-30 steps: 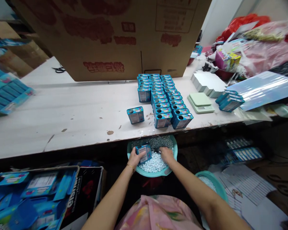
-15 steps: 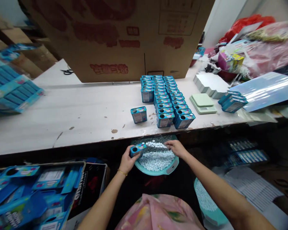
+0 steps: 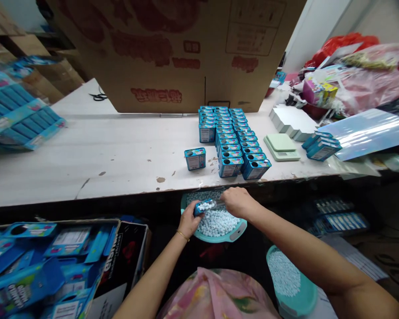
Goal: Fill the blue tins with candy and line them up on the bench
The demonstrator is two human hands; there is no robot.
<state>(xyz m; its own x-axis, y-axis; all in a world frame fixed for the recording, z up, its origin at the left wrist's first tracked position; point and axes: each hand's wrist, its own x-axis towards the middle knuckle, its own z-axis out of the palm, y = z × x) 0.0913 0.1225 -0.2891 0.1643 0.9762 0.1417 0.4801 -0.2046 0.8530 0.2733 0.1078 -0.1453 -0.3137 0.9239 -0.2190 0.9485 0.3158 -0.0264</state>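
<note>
My left hand (image 3: 189, 220) grips a small blue tin (image 3: 203, 207) low over a teal plastic basin (image 3: 234, 235), and white pellets show at the tin's open end. The basin holds a heap of pale blue-white round pellets (image 3: 216, 223). My right hand (image 3: 237, 202) hovers over the basin's far rim, its fingertips close to the tin. A thin narrow object seems to run from those fingers towards the tin, too blurred to name.
Rows of upright blue tins (image 3: 232, 146) and a single tin (image 3: 195, 158) stand on a scuffed white table (image 3: 86, 150). A large cardboard box (image 3: 173, 57) rises behind them. Below, an open carton of blue packaging (image 3: 53, 261) sits left, and a second teal basin (image 3: 292, 288) sits right.
My right hand has moved up and left towards the tin. My left hand has tilted the tin and lowered it, its open end now showing pellets. The view has shifted slightly.
</note>
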